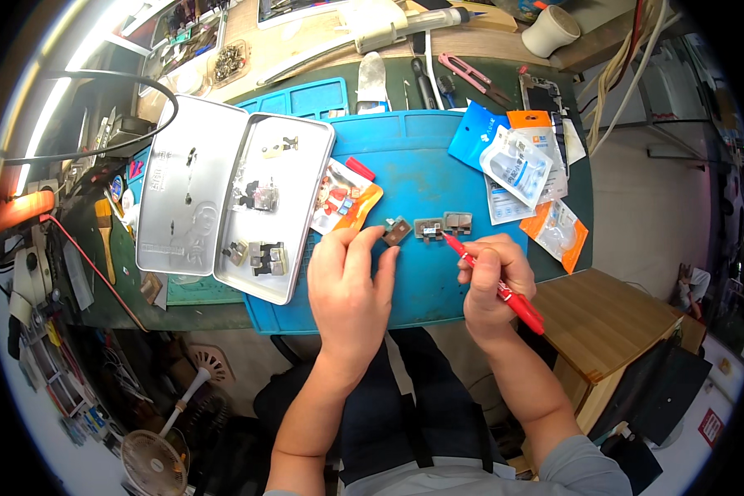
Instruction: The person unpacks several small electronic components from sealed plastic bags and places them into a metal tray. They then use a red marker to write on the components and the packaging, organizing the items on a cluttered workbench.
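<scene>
My right hand (496, 281) grips a red marker pen (522, 309), its tip pointing left and down at a small grey metal-and-plastic part (428, 230) on the blue work mat (430, 285). Touching or just behind that part lies a similar grey part (458, 221). My left hand (349, 277) is beside a third small part (398, 232), brownish and tilted. Its thumb and forefinger are apart, close to that part's left edge; whether they touch it I cannot tell. What the pen tip meets is too small to make out.
Left of my hands, an opened silver tin (293, 207) holds several small parts. Behind my left hand lies an orange-and-white packet (339, 198). More plastic packets (517, 169) overlap at the right. Pink-handled scissors (467, 73) and a white cup (551, 33) are farther back.
</scene>
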Action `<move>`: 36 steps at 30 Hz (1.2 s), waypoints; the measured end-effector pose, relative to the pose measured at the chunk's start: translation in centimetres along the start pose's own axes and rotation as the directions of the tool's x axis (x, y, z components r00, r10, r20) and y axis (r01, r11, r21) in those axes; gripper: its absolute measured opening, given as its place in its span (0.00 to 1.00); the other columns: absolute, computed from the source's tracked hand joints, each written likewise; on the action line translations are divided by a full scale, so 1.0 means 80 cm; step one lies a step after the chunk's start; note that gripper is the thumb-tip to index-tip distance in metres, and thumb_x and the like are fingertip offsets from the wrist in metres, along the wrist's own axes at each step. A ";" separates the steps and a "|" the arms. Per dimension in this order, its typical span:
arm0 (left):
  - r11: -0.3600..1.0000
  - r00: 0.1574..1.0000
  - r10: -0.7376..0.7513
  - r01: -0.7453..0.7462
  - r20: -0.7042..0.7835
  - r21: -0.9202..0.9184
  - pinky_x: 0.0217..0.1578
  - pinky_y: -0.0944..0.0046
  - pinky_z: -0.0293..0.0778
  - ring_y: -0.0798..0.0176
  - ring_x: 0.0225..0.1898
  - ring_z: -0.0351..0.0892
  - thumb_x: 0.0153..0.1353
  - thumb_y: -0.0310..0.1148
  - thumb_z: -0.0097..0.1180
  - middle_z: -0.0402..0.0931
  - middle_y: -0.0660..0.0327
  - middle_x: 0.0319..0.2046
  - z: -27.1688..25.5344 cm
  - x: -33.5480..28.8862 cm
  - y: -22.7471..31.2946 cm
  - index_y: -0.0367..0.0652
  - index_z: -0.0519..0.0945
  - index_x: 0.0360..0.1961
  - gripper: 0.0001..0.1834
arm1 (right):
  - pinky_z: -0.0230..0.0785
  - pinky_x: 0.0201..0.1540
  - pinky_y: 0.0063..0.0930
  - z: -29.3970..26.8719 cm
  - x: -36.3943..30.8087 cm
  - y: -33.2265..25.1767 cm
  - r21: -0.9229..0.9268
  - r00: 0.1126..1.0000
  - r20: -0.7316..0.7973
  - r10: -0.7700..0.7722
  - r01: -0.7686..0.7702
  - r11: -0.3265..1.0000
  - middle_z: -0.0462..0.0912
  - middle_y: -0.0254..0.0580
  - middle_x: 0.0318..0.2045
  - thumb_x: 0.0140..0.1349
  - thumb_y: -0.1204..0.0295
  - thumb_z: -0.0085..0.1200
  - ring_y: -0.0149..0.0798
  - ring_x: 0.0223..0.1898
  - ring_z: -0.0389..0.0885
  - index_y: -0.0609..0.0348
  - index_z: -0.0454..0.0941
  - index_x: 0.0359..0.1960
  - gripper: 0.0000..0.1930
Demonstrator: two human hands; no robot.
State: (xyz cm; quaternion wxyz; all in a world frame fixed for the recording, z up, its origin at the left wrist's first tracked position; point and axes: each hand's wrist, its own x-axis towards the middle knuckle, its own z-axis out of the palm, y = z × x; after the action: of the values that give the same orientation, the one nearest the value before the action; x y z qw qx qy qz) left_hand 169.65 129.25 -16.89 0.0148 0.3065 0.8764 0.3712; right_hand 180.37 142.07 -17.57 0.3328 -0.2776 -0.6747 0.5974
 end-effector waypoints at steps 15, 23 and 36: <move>0.970 0.974 0.195 -0.209 0.115 0.123 0.51 0.53 0.74 0.48 0.49 0.78 0.53 0.18 0.63 0.78 0.53 0.46 0.005 0.023 0.032 0.35 0.79 0.52 0.23 | 0.72 0.50 0.38 -0.024 0.042 -0.012 -0.575 0.849 0.421 -0.320 0.523 0.629 0.83 0.38 0.48 0.53 0.76 0.67 0.44 0.51 0.79 0.51 0.84 0.51 0.21; 0.984 0.990 0.122 -0.131 0.076 0.120 0.46 0.52 0.75 0.48 0.44 0.77 0.55 0.18 0.60 0.76 0.52 0.44 -0.043 0.021 0.029 0.35 0.78 0.55 0.24 | 0.72 0.48 0.39 -0.028 0.045 -0.019 -0.631 0.827 0.483 -0.287 0.556 0.540 0.80 0.39 0.42 0.50 0.80 0.65 0.45 0.46 0.78 0.54 0.83 0.50 0.22; 0.964 0.987 0.108 -0.132 0.115 0.232 0.51 0.53 0.74 0.45 0.49 0.79 0.58 0.17 0.57 0.80 0.49 0.48 -0.161 0.058 -0.068 0.38 0.77 0.58 0.24 | 0.72 0.46 0.41 0.068 0.055 -0.056 -0.411 0.786 0.475 -0.395 0.595 0.690 0.77 0.42 0.41 0.46 0.81 0.66 0.47 0.42 0.78 0.54 0.82 0.50 0.24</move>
State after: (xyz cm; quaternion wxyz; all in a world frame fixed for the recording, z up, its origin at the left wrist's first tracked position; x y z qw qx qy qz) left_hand 159.77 120.62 -10.23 -0.0001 0.3770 0.8926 0.2472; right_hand 173.50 141.52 -12.96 0.2660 -0.0531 -0.9124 0.3066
